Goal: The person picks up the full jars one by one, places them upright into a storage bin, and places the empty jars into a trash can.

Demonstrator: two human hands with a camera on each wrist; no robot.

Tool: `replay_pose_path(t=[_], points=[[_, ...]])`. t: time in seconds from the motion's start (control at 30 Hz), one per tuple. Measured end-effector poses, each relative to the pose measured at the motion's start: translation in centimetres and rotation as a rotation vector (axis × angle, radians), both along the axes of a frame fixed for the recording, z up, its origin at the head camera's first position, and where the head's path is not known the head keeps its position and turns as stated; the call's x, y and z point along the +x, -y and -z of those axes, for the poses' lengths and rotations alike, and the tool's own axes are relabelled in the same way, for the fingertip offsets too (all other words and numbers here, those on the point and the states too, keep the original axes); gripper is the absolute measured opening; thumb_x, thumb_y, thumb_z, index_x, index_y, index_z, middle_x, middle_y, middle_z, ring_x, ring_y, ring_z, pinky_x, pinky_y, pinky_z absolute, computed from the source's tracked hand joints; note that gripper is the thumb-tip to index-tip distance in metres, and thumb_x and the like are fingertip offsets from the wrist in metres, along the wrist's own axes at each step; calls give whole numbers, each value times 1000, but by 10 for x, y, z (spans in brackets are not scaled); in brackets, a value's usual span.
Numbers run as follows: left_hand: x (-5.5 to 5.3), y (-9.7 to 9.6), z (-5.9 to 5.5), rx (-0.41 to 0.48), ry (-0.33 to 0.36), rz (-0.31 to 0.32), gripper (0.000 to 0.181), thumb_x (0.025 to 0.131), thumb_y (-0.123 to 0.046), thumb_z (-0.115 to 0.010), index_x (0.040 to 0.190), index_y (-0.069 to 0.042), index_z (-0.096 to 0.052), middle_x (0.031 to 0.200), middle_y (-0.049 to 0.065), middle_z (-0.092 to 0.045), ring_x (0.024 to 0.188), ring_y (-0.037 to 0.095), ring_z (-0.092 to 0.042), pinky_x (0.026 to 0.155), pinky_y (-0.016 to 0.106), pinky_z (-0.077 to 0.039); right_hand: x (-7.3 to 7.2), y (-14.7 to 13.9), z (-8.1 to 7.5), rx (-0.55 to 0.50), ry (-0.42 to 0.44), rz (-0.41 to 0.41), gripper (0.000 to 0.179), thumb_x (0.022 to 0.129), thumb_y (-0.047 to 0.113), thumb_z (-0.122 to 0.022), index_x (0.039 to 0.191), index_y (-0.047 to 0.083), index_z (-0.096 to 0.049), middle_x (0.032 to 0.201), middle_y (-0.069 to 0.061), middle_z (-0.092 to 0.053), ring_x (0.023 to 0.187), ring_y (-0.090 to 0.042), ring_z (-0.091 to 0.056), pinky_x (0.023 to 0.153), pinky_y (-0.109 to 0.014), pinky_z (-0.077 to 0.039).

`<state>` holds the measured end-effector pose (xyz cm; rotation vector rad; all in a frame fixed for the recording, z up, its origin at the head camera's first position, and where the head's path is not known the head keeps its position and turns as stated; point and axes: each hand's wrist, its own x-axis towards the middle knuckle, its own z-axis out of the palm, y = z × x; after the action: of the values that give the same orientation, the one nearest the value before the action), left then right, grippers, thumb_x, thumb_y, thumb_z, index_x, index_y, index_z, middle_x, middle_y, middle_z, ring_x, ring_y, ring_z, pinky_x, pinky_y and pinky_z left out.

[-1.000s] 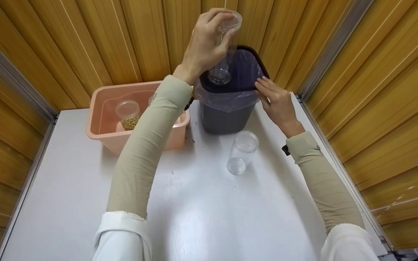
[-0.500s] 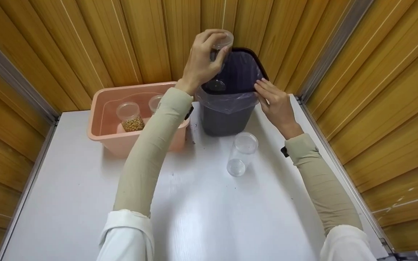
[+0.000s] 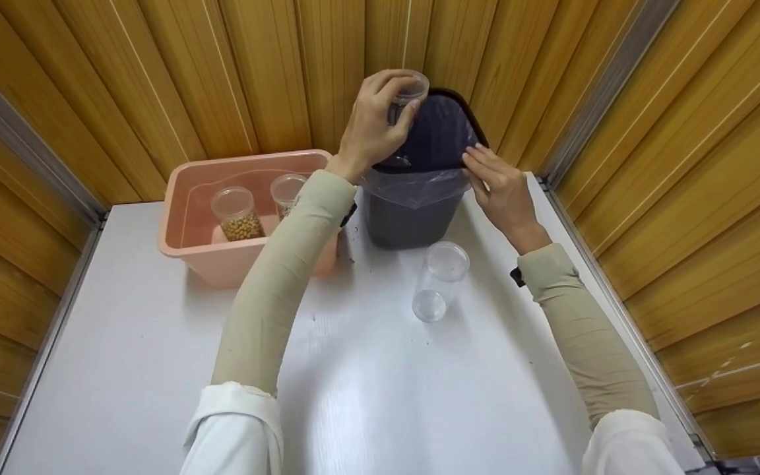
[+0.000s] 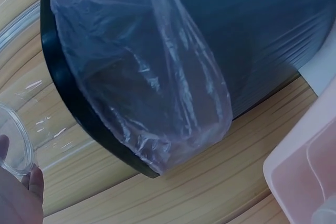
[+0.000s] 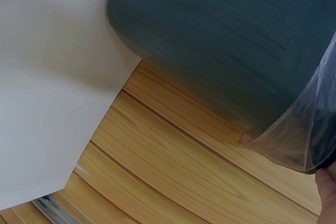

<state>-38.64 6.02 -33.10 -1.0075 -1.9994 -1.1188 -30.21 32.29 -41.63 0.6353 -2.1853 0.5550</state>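
Over the left part of the dark grey trash bin (image 3: 413,224), my left hand (image 3: 372,122) grips a clear plastic jar (image 3: 415,84) near its upper end. Its lower part dips into the bin's mouth, partly hidden by the hand. In the left wrist view, the jar's round end (image 4: 20,140) shows between thumb and fingers beside the bin's rim (image 4: 65,85). My right hand (image 3: 502,188) holds the bin's right rim, fingers on top and thumb below. A translucent liner (image 3: 413,187) folds over that rim. Another clear jar (image 3: 443,280) stands on the white table in front of the bin.
A pink plastic tub (image 3: 179,204) stands left of the bin. Inside it are a jar of yellowish beans (image 3: 241,224) and a second jar (image 3: 287,191), partly behind my left sleeve. Wood-patterned walls (image 3: 221,79) enclose the white table (image 3: 123,363). Dark specks lie near the bin.
My left hand has come down with the jar, whose lower end sinks deeper into the bin. The right hand stays on the rim. More of the second jar in the tub shows.
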Motion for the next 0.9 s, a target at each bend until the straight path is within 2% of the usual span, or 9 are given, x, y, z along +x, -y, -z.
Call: replay_pose_path(t=[0.17,0.5,0.9], points=[[0,-2,5,-14,-1,-8,29,106,-23,-67,129,-6,-73,137,8,-68,136,25,-56,123,31,-37,-1,-2,-1,4,-5,1,28,104,12,-70,129,0,-76,132,-17,-74,130,-35,-69,110,-45,-56],[-1,-2,14,-81,73,-11,32,107,-28,-65,130,-6,-72,139,8,-67,137,24,-55,124,30,-36,-1,-1,-2,-3,-19,-1,27,103,10,-71,127,0,-77,132,-16,-75,129,-36,-69,108,-46,-57],[1,-3,29,-107,74,-6,32,105,-28,-68,129,-7,-72,133,7,-68,132,23,-59,120,30,-40,-2,0,-2,-8,3,1,28,104,11,-70,130,1,-76,133,-15,-74,131,-34,-68,111,-45,-55]])
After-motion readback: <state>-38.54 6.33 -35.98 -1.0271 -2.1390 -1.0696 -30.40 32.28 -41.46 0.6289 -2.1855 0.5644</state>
